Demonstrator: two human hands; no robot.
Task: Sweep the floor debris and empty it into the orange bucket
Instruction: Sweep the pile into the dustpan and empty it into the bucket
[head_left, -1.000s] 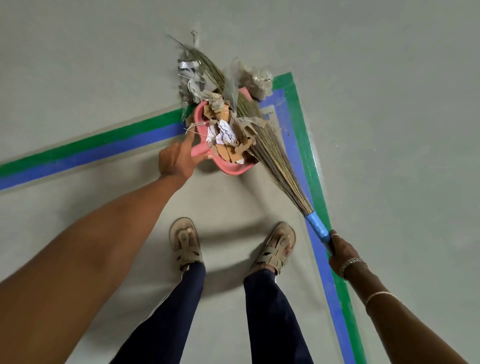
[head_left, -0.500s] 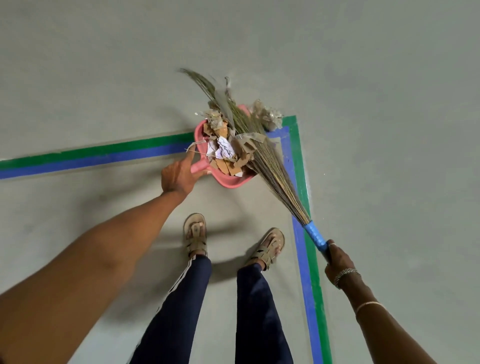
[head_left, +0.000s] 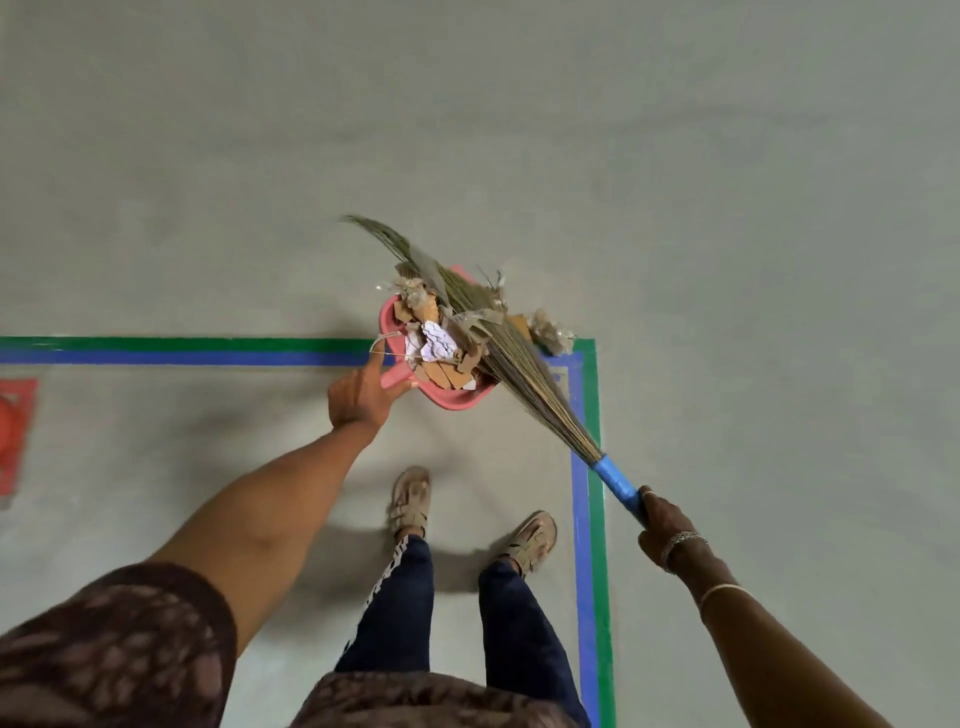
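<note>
Feet (head_left: 412, 496) shifted; broom (head_left: 524, 382) slants forward-left.

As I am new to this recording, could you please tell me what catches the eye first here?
A pink dustpan heaped with cardboard and paper scraps is mid-frame, held by the left hand. The right hand grips a grass broom whose bristles lie across the pile, near the green-and-blue tape corner.

Light: even, soft, moderately bright.
Shadows: faint, several (overlapping) on the floor (head_left: 208, 441) around the feet (head_left: 410, 499).
Edges: wide-angle stretch; sleeve (head_left: 104, 649) blurred.
</note>
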